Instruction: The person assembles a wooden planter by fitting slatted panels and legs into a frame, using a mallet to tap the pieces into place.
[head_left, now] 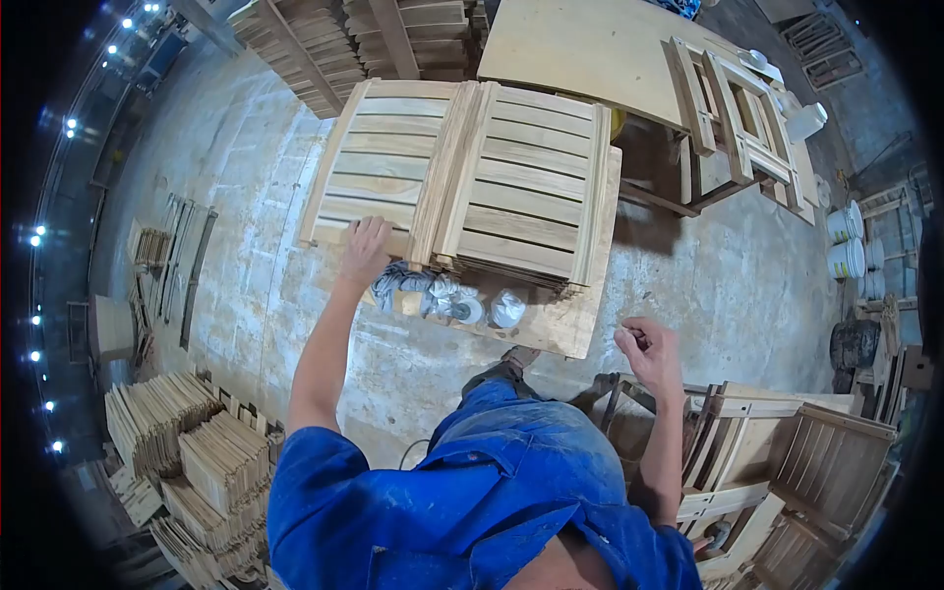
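Note:
Two stacks of slatted wooden panels lie side by side on a low wooden table [565, 329]. My left hand [366, 248] is at the near edge of the left slatted panel [379, 147], fingers bent over its end slat; the thumb is hidden. The right slatted panel [526, 187] is untouched. My right hand [653, 356] hangs in the air to the right of the table, its fingers curled closed. Whatever is in them, if anything, cannot be made out. Near the table's front edge sit a grey cloth [398, 282] and a white plastic-wrapped container [507, 309].
A larger workbench [580, 44] stands at the far right, bearing wooden frames [742, 118] and a white jug [806, 121]. Stacked slatted pieces [221, 457] are at lower left. Wooden furniture frames [767, 462] stand close on my right. White buckets [846, 241] are farther right.

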`<action>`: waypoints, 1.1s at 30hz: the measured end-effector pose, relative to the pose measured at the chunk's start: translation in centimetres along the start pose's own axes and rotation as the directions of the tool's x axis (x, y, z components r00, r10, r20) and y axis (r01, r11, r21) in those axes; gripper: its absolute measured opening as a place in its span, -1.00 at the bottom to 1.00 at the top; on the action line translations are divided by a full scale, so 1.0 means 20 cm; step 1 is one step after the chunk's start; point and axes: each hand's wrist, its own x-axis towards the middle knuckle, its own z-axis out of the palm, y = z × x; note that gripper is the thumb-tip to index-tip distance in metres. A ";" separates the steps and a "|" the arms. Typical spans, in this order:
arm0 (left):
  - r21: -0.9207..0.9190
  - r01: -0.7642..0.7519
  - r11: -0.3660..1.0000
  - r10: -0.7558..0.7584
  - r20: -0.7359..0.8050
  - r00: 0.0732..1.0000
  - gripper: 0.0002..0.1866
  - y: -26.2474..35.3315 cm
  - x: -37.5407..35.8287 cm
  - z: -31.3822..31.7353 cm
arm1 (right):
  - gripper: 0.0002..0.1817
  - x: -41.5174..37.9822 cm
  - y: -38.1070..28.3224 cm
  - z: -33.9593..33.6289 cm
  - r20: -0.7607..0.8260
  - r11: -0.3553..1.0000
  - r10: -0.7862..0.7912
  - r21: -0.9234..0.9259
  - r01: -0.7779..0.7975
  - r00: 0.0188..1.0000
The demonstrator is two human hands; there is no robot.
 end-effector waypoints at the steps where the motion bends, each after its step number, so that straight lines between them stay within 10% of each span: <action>1: -0.004 -0.014 1.000 0.014 0.007 1.000 -0.46 0.00 -0.02 -0.01 | -0.67 0.02 -0.03 0.02 -0.007 1.000 0.013 0.005 -0.013 1.000; 8: -0.114 -0.020 0.993 0.001 -0.167 0.986 -0.49 0.04 -0.17 -0.10 | -0.67 -0.01 -0.07 -0.06 -0.006 0.993 0.029 -0.112 -0.029 1.000; 13: 0.137 -0.231 0.963 0.269 -0.521 0.810 -0.77 0.26 0.09 -0.68 | -0.63 -0.06 -0.16 -0.21 -0.045 0.998 0.032 -0.053 -0.034 0.998; 18: 0.329 -0.235 0.915 0.380 -0.498 0.780 -0.69 0.40 0.50 -1.21 | -0.49 -0.04 -0.32 -0.21 -0.118 0.977 -0.191 0.070 0.200 0.975; 20: 0.127 -0.448 0.885 0.414 -0.655 0.632 -0.58 0.58 0.73 -1.37 | -0.29 -0.02 -0.39 -0.19 -0.193 0.933 -0.317 0.115 0.342 0.929; 26: -0.117 -0.839 0.532 0.573 -0.680 0.458 -0.64 1.29 0.99 -1.64 | -0.27 -0.18 -0.46 -0.30 -0.606 0.809 -0.482 -0.030 0.587 0.633; 31: 0.084 -0.879 0.469 0.489 -0.853 0.180 -0.21 2.22 1.21 -1.66 | -0.68 -0.71 -0.06 -0.65 -0.946 0.912 -0.311 -0.270 0.308 0.095; 32: 0.084 -0.868 0.489 0.414 -0.898 0.146 -0.12 2.42 1.25 -1.64 | -0.69 -0.89 0.01 -0.69 -0.984 0.982 -0.112 -0.089 0.168 0.136; 33: -0.202 -0.905 0.374 0.255 -0.916 0.309 -0.09 2.62 1.25 -1.51 | -0.71 -1.01 0.11 -0.73 -1.000 0.981 0.027 0.024 0.194 -0.012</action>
